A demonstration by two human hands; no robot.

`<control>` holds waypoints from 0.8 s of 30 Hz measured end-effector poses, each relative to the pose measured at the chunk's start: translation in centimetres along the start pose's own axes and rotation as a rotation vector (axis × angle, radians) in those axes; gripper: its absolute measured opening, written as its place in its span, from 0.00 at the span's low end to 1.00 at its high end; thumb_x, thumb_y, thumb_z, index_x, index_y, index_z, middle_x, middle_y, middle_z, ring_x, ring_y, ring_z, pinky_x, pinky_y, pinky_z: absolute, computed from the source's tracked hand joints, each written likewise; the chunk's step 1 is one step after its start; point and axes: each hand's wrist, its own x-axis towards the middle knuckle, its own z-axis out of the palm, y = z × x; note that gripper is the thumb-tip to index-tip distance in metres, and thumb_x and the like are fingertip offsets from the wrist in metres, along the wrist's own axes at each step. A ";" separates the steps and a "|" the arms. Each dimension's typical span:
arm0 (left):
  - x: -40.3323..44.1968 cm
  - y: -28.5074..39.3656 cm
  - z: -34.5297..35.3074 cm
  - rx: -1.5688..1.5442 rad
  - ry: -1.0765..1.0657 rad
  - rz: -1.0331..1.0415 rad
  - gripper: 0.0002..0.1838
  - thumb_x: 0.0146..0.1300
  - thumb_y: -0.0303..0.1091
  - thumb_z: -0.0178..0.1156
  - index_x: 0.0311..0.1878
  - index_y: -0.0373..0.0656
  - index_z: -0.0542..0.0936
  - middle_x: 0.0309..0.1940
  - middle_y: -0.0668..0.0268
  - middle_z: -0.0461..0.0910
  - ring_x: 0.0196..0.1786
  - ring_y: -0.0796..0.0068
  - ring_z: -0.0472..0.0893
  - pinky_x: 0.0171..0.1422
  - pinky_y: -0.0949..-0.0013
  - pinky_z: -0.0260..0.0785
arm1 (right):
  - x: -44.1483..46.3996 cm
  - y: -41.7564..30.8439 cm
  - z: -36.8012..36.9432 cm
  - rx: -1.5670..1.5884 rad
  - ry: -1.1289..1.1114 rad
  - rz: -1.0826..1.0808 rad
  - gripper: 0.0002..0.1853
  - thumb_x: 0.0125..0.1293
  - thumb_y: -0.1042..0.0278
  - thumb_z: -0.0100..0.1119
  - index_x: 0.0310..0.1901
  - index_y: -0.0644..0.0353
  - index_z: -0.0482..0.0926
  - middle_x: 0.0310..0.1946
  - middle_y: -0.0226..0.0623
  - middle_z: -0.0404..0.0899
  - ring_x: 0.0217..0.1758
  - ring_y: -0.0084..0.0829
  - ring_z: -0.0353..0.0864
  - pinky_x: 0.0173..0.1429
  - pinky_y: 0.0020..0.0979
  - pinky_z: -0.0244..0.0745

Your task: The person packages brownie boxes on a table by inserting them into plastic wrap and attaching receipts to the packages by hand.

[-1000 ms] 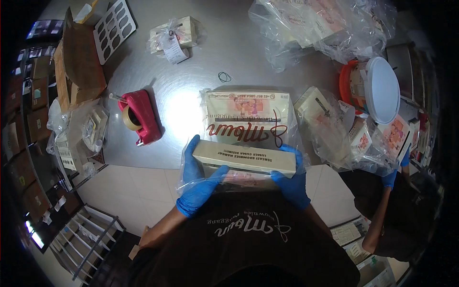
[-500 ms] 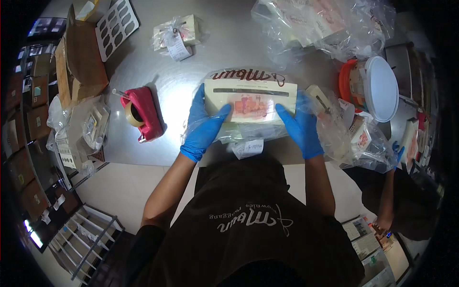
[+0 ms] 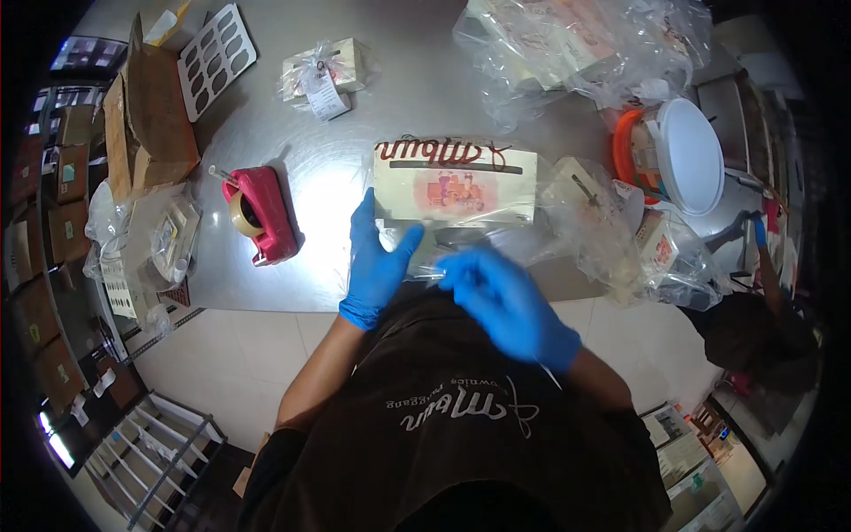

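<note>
A cream cake box (image 3: 454,191) with dark red lettering and a pink picture lies in a clear plastic bag (image 3: 496,232) near the front edge of the steel table. My left hand (image 3: 379,266), in a blue glove, is at the box's left front corner, its thumb spread from the outstretched fingers. In front of the box my right hand (image 3: 510,306), also gloved, has its fingers curled together over the bag's near edge. What those fingertips hold, if anything, is hidden. The paper label is out of sight near the right hand.
To the left stands a red tape dispenser (image 3: 266,217). A smaller bagged box (image 3: 324,75) with a paper tag sits farther back. Bagged boxes (image 3: 567,44) lie at the back right. On the right are a white-lidded tub (image 3: 690,157) and another bagged box (image 3: 658,248). A co-worker's arm (image 3: 767,266) is at far right.
My right hand has left the box's right side and come to the bag's near edge. The left thumb has come off the box's top. The box now rests slightly left and flatter.
</note>
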 end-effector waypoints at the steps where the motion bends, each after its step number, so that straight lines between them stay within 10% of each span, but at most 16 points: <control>1: 0.4 0.6 0.0 -0.341 0.039 -0.191 0.40 0.59 0.35 0.65 0.69 0.31 0.55 0.61 0.48 0.66 0.61 0.56 0.70 0.63 0.61 0.66 | -0.1 3.1 0.9 0.219 0.170 0.157 0.14 0.64 0.72 0.58 0.51 0.57 0.72 0.42 0.38 0.75 0.42 0.35 0.78 0.47 0.33 0.74; 4: 1.7 -0.4 0.5 -0.788 0.091 -0.403 0.29 0.63 0.30 0.61 0.64 0.33 0.63 0.58 0.55 0.68 0.59 0.69 0.71 0.55 0.69 0.71 | -0.5 8.1 1.5 0.735 0.818 0.582 0.11 0.63 0.70 0.59 0.45 0.57 0.71 0.39 0.31 0.73 0.40 0.25 0.73 0.46 0.28 0.70; 8: 0.2 -2.0 2.1 -0.812 0.057 -0.402 0.27 0.62 0.32 0.63 0.62 0.35 0.67 0.54 0.57 0.72 0.56 0.68 0.73 0.58 0.67 0.69 | -0.5 8.1 1.3 0.796 0.904 0.655 0.14 0.61 0.68 0.61 0.47 0.56 0.71 0.39 0.30 0.73 0.43 0.24 0.73 0.48 0.29 0.69; 24: 3.2 -1.3 0.7 -0.648 -0.154 -0.536 0.31 0.64 0.53 0.60 0.58 0.34 0.76 0.51 0.60 0.80 0.52 0.71 0.78 0.58 0.70 0.67 | 2.2 12.1 -2.4 0.764 0.253 0.822 0.30 0.64 0.48 0.58 0.64 0.55 0.69 0.59 0.37 0.71 0.63 0.32 0.68 0.66 0.41 0.63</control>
